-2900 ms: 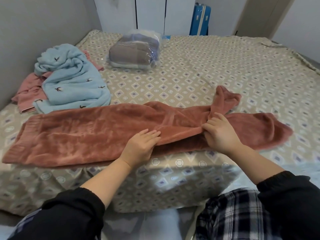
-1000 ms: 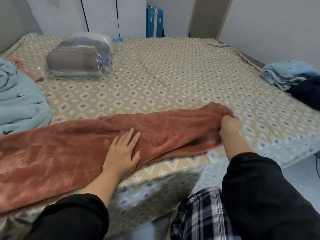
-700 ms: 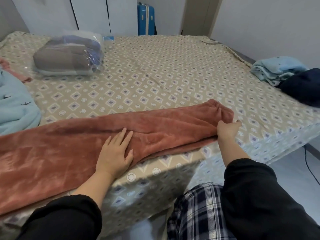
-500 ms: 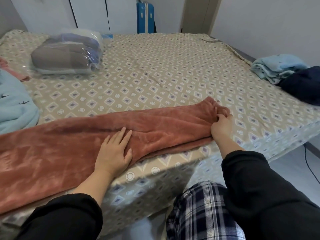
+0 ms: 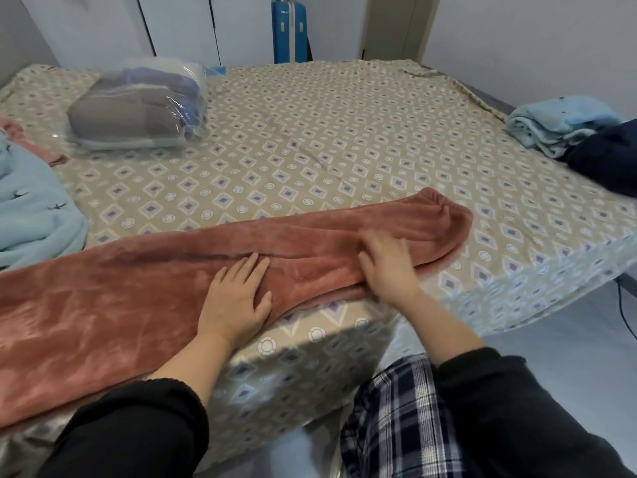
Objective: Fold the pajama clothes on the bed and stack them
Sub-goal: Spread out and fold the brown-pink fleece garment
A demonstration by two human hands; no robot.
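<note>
leftward, loose blue pajamas (image 5: pixel 32 215), bagged bedding (image 5: pixel 138 106)

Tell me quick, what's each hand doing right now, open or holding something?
Left hand: open, pressing flat on the pink pajama pants.
Right hand: open, fingers spread on the same pants; blurred, gripping nothing.

Fairly bright, soft, even indoor light; shadows faint and diffuse. Dimmer down the near side of the bed (image 5: pixel 303 357), shaded below the mattress edge. Small glints on the plastic-wrapped bundle (image 5: pixel 138 105). Smeared with motion blur at the right hand (image 5: pixel 387 267) — fingers indistinct — yet crisp at the left hand (image 5: pixel 234 301). Bent by the wide lens toward the edges, plain in the leaning wardrobe doors (image 5: pixel 179 25) and stretched corners. Slightly soft at the far end.
</note>
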